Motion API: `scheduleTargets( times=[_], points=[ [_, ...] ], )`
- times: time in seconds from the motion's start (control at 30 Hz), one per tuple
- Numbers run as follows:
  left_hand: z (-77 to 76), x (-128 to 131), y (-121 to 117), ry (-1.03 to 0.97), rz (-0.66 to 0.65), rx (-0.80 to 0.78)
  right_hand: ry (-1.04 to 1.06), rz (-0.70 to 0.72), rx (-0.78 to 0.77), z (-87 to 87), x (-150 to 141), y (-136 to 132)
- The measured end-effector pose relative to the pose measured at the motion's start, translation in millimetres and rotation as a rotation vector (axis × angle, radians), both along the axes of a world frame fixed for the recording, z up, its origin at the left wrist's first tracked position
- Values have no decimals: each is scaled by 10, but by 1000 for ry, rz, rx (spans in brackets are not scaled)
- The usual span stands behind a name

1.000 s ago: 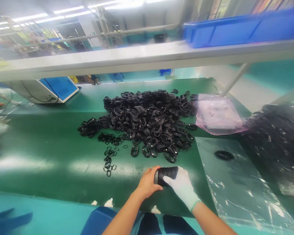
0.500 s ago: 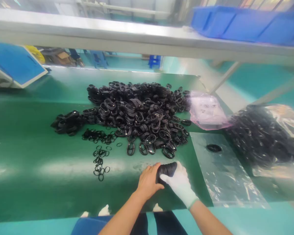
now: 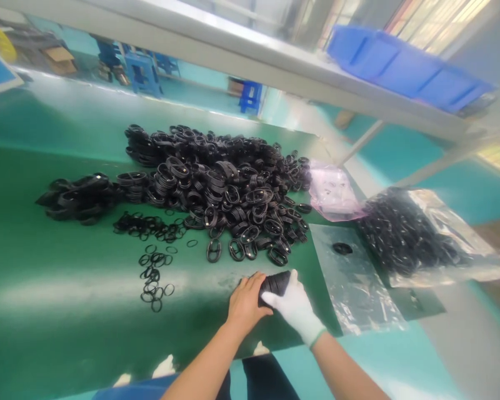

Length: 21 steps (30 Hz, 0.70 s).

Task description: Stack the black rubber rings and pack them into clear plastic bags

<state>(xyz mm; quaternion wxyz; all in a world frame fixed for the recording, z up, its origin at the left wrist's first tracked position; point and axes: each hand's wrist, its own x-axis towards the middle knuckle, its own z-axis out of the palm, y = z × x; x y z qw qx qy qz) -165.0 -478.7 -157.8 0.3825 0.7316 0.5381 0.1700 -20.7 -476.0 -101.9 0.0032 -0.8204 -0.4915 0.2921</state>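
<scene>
Between my hands, just above the green tabletop near its front edge, is a stack of black oval rings (image 3: pixel 276 284). My bare left hand (image 3: pixel 246 301) curls around the stack's left end. Gripping the right end is my right hand (image 3: pixel 292 306), in a white glove, with its thumb laid across the front. Beyond the hands lies a large heap of black oval rings (image 3: pixel 216 178); a few at its near edge show a bar across the middle. Small thin black bands (image 3: pixel 152 278) are scattered to the left of my hands.
A flat clear plastic bag (image 3: pixel 354 289) lies at right, with a black oval piece (image 3: pixel 342 248) on it. Farther right sits a filled plastic bag (image 3: pixel 408 233); behind is a pinkish bag (image 3: pixel 334 191). A shelf beam (image 3: pixel 241 61) bearing a blue bin (image 3: pixel 404 66) crosses above the table.
The camera view has turned and tilted to the right, so the scene sits farther left. Both hands keep their hold on the ring stack, with little change in grip.
</scene>
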Motion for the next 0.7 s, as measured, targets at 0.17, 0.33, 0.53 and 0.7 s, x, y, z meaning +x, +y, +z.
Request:
scheduleTargets(
  times=[0.17, 0.33, 0.53, 0.7],
  points=[
    [-7, -14, -11, -9, -4, 31, -184, -54, 51, -122, -270, -118],
    [15, -24, -8, 36, 0, 47, -195, -50, 131, -227, -296, -140],
    [-3, -33, 10, 120, -18, 96, -318, -103, 310, -338, -426, -124],
    [-132, 9, 20, 173, 31, 163, -322, -126, 331, -389, -428, 7]
  ],
)
